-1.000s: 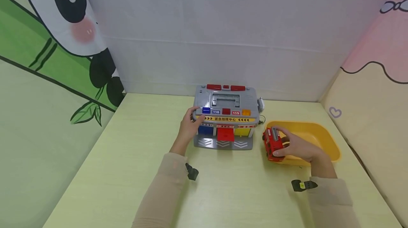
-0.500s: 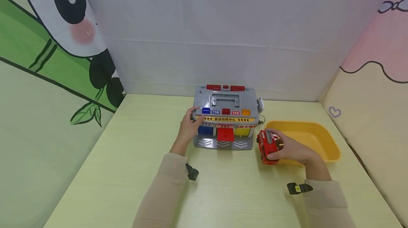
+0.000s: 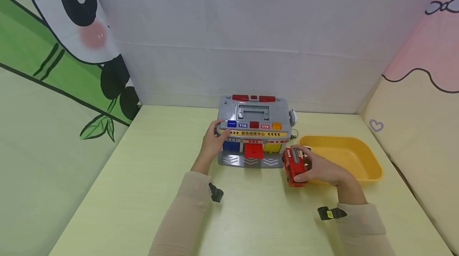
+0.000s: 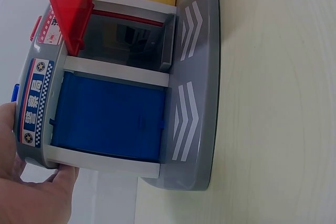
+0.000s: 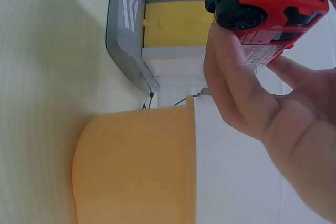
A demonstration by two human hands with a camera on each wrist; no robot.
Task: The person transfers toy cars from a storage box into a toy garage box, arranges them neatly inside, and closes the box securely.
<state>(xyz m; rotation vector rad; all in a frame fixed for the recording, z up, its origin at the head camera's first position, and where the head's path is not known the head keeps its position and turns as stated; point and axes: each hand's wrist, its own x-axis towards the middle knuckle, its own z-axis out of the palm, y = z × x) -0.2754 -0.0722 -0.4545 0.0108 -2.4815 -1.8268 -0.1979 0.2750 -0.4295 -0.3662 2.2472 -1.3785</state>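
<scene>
A grey toy garage [image 3: 247, 108] stands at the back middle of the table, with blue, red and yellow doors. Its red door [image 4: 72, 11] is swung up, showing a dark bay behind; the blue door [image 4: 107, 116] and yellow door [image 5: 178, 23] are down. My left hand [image 3: 212, 141] grips the garage's left front corner, thumb at the front and fingers on the roof edge. In my right hand [image 3: 320, 168] is a red toy fire truck [image 3: 295, 168], pinched between thumb and fingers. The truck is just off the garage's front right corner, its wheels showing in the right wrist view.
Behind the right hand sits a yellow plastic tub [image 3: 373, 164] on the table. A thin coiled cord [image 3: 294, 134] hangs at the garage's right side, below a small grey part [image 3: 293, 117]. A white cloth wall [image 3: 251, 41] rises behind the garage.
My right hand has carried the fire truck leftward from over the tub's left edge to beside the garage's ramp. The left hand and garage have stayed in place.
</scene>
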